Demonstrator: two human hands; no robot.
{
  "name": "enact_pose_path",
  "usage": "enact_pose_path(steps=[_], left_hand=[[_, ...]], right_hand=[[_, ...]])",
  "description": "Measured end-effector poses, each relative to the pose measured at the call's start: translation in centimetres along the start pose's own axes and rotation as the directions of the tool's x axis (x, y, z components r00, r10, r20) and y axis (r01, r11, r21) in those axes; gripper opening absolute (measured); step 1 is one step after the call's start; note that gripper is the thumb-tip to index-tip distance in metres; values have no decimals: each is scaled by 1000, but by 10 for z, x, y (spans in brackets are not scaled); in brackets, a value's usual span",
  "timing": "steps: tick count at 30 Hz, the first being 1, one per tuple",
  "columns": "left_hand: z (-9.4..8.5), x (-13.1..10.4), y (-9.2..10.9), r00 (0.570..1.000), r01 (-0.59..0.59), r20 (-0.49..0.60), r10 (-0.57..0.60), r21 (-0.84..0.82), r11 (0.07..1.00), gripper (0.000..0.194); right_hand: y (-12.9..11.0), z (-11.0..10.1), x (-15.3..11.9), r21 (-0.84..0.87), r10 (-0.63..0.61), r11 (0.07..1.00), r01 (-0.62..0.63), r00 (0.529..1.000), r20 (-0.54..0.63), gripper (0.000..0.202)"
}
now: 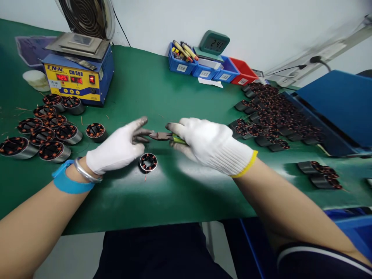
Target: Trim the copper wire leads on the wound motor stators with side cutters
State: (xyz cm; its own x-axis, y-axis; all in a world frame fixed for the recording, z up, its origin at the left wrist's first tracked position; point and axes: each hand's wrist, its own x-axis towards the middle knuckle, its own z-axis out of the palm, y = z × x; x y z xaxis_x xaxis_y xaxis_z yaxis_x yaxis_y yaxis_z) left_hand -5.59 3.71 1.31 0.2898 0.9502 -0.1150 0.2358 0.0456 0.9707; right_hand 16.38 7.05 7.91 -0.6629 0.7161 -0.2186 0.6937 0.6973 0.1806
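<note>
My right hand [200,141], in a white knitted glove with darkened fingertips, is closed around the green handles of a pair of cutting pliers [161,136]. The metal jaws point left. At their tip are the outstretched fingers of my left hand [122,143], also gloved; whether they touch the jaws I cannot tell. The left fingers are apart, and nothing shows in them. Just below the pliers, a small wound motor stator [148,162] with copper coils stands on the green table, a wire end sticking out toward me. Another stator [96,132] stands left of my left hand.
Several stators [42,136] cluster at the left, before a yellow-blue CM558 station [77,79]. Many more stators [270,112] lie at the right beside a blue box [334,108]. Tool bins [205,73] and a digital clock [215,42] stand along the wall.
</note>
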Motion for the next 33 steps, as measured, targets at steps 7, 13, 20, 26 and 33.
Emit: enact_pose_path(steps=[7,13,20,26,33], left_hand=[[-22,-8,16,761,113,-525,381,686,719,41],[-36,-16,35,847,421,-513,141,807,414,58],[-61,-21,32,899,413,-367,-238,892,185,56],[-72,-22,16,946,316,-278,-168,907,278,45],[-68,-20,21,950,308,-305,-63,893,328,39]], right_hand=[[-50,33,-20,253,-224,943,216,975,0,44],[-28,50,-15,352,42,936,-10,996,-83,36],[106,96,-36,259,793,568,-781,604,82,43],[105,101,-45,262,823,542,-798,567,25,51],[64,101,-27,114,666,742,-661,746,-6,56]])
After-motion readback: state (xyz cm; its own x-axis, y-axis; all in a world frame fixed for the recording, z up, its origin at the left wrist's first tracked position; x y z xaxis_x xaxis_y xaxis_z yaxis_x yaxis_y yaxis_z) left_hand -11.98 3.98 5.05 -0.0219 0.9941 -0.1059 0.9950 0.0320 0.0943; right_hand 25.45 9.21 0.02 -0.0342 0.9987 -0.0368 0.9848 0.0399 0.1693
